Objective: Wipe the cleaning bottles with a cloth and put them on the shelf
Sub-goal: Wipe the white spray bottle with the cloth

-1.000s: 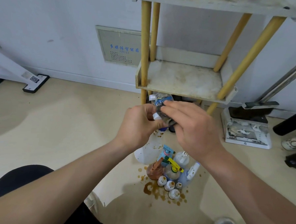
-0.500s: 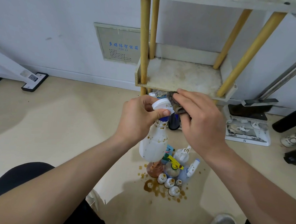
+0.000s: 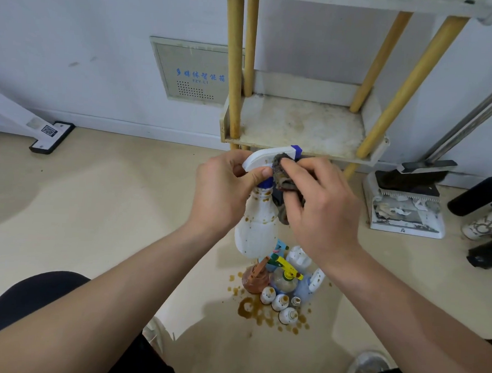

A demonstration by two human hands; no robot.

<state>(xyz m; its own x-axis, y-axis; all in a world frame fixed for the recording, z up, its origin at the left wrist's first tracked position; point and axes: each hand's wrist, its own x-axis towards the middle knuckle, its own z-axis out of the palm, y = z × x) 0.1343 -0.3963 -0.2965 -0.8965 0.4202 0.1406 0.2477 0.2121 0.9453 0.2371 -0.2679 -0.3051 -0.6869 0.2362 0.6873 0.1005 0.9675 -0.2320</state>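
My left hand (image 3: 224,191) grips the white and blue trigger head of a white spray bottle (image 3: 255,229) speckled with brown spots; the bottle hangs upright in the air. My right hand (image 3: 320,207) holds a dirty dark cloth (image 3: 281,174) pressed against the bottle's head and neck. Behind my hands stands the shelf (image 3: 299,126) with yellow wooden legs, its low stained board bare. On the floor below, several other soiled bottles (image 3: 285,282) stand clustered in a brown spill.
A white dustpan with a black brush (image 3: 406,206) lies right of the shelf, dark bottles (image 3: 483,198) beyond it. A metal wall panel (image 3: 193,72) sits left of the shelf. A white stand foot (image 3: 50,137) rests at far left. My shoes show at the bottom edge.
The spray bottle has been turned upright and lifted, its body now hanging below my left hand. My right hand has slid the cloth from the bottle's top onto its trigger head and neck.
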